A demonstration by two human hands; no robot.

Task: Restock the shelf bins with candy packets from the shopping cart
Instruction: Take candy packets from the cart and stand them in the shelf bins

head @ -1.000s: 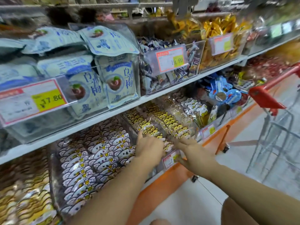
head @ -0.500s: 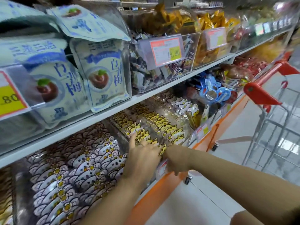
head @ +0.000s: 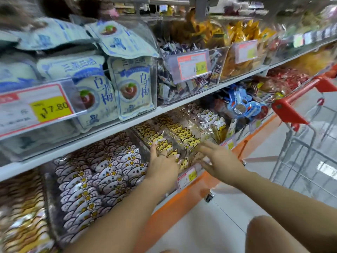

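The step in hand looks like settling stock in the clear plastic bin (head: 141, 140) beneath the white shelf board (head: 102, 137). In it, glossy, crinkly cellophane candy packets (head: 175, 136) printed with yellow cats lie in overlapping rows. The left hand (head: 164, 167) rests on them, fingers straight and spread, gripping nothing. The right hand (head: 218, 159), blurred, hovers at the bin's front edge, fingers splayed and apparently empty. The next move is probably a reach right to the red-handled wire shopping cart (head: 290, 110). The slippery film calls for a firm pinch.
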